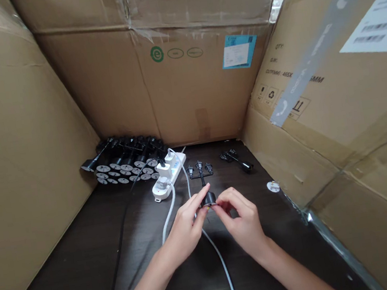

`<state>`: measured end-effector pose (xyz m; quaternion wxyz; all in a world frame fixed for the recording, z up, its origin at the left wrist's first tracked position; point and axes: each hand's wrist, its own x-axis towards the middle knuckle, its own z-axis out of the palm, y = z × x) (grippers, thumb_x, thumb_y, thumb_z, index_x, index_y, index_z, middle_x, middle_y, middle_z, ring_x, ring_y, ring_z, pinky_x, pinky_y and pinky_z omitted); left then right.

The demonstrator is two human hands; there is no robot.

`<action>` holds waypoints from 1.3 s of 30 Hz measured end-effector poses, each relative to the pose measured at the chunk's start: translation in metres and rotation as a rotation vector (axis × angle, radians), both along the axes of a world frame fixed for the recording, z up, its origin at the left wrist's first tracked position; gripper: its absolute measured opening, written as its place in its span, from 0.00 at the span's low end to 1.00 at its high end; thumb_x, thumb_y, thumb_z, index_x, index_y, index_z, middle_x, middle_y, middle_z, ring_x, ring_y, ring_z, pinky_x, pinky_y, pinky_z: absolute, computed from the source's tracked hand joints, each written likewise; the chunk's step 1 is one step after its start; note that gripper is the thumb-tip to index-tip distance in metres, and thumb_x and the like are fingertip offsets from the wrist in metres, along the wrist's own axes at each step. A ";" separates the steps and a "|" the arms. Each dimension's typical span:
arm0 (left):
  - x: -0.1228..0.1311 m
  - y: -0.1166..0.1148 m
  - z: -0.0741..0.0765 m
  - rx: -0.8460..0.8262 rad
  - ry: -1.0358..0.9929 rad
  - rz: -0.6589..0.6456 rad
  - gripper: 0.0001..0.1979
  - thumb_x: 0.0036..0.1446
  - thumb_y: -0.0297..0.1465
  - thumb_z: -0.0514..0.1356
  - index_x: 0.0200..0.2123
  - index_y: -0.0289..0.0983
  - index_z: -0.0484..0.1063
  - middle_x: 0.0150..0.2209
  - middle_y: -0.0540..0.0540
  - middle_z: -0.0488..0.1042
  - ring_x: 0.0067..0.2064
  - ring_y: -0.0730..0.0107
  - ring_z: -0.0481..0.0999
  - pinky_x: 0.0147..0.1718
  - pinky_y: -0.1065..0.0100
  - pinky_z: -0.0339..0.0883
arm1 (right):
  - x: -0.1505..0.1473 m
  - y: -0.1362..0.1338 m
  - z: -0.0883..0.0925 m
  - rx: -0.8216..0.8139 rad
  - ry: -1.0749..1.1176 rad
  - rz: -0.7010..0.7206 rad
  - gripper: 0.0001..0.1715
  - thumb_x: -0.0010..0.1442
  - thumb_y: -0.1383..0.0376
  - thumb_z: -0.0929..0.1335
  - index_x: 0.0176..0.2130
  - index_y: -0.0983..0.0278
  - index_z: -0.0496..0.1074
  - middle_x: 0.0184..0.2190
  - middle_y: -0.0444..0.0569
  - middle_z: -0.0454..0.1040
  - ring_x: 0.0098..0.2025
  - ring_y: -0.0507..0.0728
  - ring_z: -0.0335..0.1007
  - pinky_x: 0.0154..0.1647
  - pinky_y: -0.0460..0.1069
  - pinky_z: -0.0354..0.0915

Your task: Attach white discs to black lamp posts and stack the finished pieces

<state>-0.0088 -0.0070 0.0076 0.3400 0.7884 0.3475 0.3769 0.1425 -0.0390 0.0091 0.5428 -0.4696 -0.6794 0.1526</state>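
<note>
My left hand (187, 226) and my right hand (241, 220) meet at the middle of the dark table top (71, 279). Between their fingertips they pinch a small black plug-like part (208, 199), and the fingers hide much of it. A white cable (220, 262) runs under and past my hands. Just beyond my fingers lies a black moulded sprue of small parts (201, 172). A white power strip (165, 183) with white plugs in its sockets sits ahead and left of my left hand.
Several black and white round plug parts (123, 162) lie heaped at the far left. A black part (237, 160) lies at the far right, near a small white disc (273, 187). A black cable (119, 233) crosses the left side. Cardboard box walls (187, 83) enclose the table on three sides.
</note>
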 end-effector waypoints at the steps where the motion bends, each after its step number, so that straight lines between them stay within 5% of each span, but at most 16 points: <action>1: 0.000 0.000 0.000 0.003 0.002 -0.001 0.23 0.61 0.28 0.48 0.60 0.42 0.54 0.56 0.45 0.63 0.56 0.64 0.63 0.54 0.63 0.58 | 0.000 0.000 0.000 0.021 -0.013 -0.001 0.07 0.57 0.72 0.63 0.28 0.63 0.65 0.27 0.45 0.64 0.26 0.51 0.61 0.27 0.46 0.61; 8: 0.001 -0.002 0.000 0.026 0.023 0.012 0.25 0.60 0.26 0.47 0.61 0.42 0.51 0.56 0.44 0.63 0.57 0.63 0.62 0.54 0.62 0.59 | 0.001 0.000 -0.003 0.101 -0.061 0.002 0.07 0.57 0.73 0.63 0.31 0.62 0.68 0.29 0.47 0.66 0.28 0.52 0.63 0.28 0.47 0.63; 27: 0.001 0.000 -0.003 0.049 0.046 0.047 0.22 0.61 0.28 0.48 0.59 0.40 0.55 0.56 0.44 0.64 0.55 0.65 0.65 0.53 0.64 0.59 | -0.002 0.002 -0.004 -0.087 0.035 0.001 0.02 0.56 0.70 0.64 0.34 0.63 0.64 0.30 0.46 0.65 0.30 0.52 0.64 0.30 0.46 0.64; 33: 0.002 -0.002 -0.002 -0.005 0.018 0.077 0.21 0.61 0.29 0.48 0.57 0.39 0.54 0.48 0.44 0.70 0.48 0.66 0.71 0.47 0.65 0.64 | -0.002 0.005 -0.009 -0.322 0.192 0.188 0.17 0.60 0.65 0.62 0.50 0.62 0.61 0.31 0.46 0.68 0.31 0.52 0.67 0.31 0.46 0.66; 39: 0.004 -0.004 -0.001 -0.128 -0.103 0.064 0.14 0.61 0.31 0.48 0.50 0.39 0.56 0.37 0.48 0.71 0.38 0.71 0.73 0.38 0.71 0.65 | -0.002 0.005 -0.007 -0.454 0.405 0.344 0.20 0.59 0.64 0.63 0.52 0.63 0.62 0.31 0.47 0.68 0.27 0.51 0.66 0.29 0.47 0.68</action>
